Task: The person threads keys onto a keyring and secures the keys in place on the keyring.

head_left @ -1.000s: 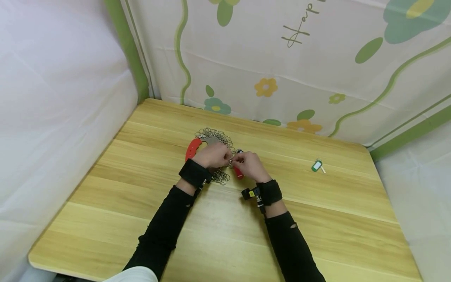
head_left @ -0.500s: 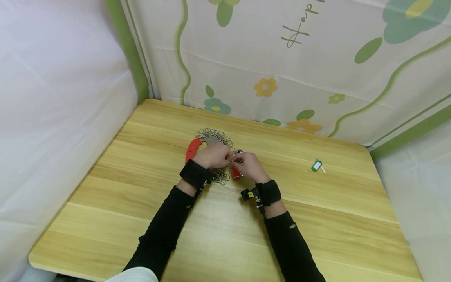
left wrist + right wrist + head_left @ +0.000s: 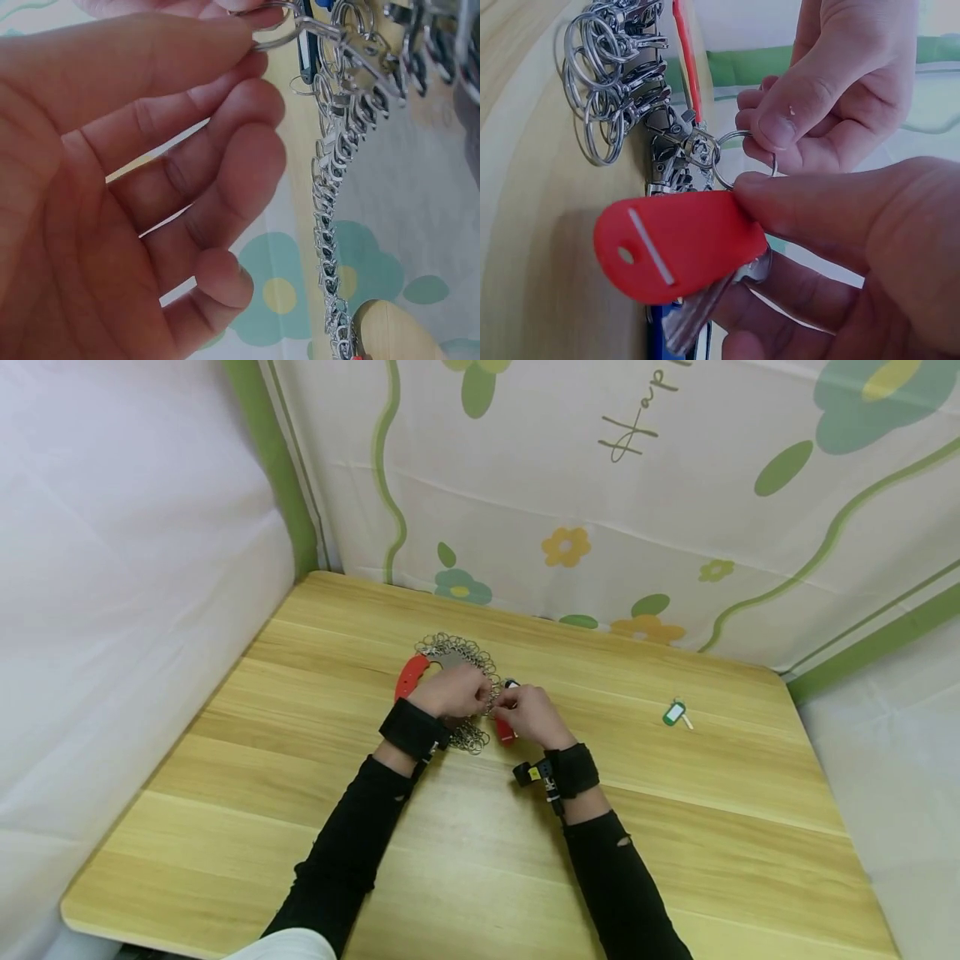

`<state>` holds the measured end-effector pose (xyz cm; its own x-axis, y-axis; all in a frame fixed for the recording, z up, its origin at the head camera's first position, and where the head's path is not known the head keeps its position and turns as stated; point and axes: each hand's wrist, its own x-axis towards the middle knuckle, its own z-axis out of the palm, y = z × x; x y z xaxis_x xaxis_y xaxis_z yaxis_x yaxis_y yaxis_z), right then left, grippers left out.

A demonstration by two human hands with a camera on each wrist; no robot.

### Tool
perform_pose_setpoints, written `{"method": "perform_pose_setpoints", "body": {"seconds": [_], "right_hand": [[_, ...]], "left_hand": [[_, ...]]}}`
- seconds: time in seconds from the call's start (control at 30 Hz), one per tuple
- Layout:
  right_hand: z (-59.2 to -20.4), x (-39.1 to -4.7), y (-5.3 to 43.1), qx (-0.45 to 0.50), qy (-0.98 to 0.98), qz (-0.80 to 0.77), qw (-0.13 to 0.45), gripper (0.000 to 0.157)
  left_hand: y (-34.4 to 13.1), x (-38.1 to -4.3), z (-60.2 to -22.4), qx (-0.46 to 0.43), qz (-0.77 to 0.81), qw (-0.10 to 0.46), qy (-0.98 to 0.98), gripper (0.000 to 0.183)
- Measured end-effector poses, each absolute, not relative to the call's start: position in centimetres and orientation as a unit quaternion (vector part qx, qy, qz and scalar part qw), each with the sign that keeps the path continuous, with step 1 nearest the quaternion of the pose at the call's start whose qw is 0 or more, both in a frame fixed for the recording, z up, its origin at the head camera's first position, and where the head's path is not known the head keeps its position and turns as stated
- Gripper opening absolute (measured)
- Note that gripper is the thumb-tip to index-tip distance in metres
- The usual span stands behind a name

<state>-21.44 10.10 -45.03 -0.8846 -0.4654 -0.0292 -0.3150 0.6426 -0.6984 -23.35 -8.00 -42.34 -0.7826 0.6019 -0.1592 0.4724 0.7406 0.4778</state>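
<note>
A flat grey metal key holder (image 3: 450, 660) with a red handle (image 3: 409, 677) lies on the table, its edge lined with metal clips and split rings. My left hand (image 3: 453, 690) is over it and pinches a split ring (image 3: 279, 36) hooked to one of the clips. Just to the right, my right hand (image 3: 532, 712) pinches a red key tag (image 3: 679, 244) by its ring end. A metal key (image 3: 697, 311) hangs beside that tag, partly covered by it. In the right wrist view, fingertips of both hands are close to the same ring.
A dark blue tag (image 3: 512, 683) lies just beyond my right fingers. Farther right on the wooden table (image 3: 465, 852) rests a green key tag (image 3: 674, 712) with a key. Printed white cloth (image 3: 487, 493) hangs behind the far edge.
The red key tag has shifted and turned slightly in my right fingers. Both hands stay nearly in place, with small fingertip movements at the ring.
</note>
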Motion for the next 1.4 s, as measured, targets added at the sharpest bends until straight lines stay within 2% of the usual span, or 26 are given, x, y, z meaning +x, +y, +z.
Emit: {"method": "perform_pose_setpoints", "body": {"seconds": [0.27,0.77,1.2,1.4], "right_hand": [[-44.79,-21.26,9.88,-0.222,0.899,-0.365,0.097,0.010],[-44.56,-21.27,10.03,-0.201,0.907,-0.358,0.091,0.012],[-44.49,-21.29,10.05,-0.230,0.904,-0.353,0.077,0.011],[-44.51,-21.32,9.98,-0.232,0.903,-0.352,0.082,0.011]], "left_hand": [[-7.61,-23.02,-41.96,0.297,0.194,0.143,0.924,0.029],[-7.76,-23.37,-42.47,0.304,0.200,0.149,0.920,0.013],[-7.57,-23.24,-42.37,0.294,0.211,0.159,0.919,0.018],[-7.58,-23.27,-42.43,0.287,0.234,0.174,0.913,0.029]]}}
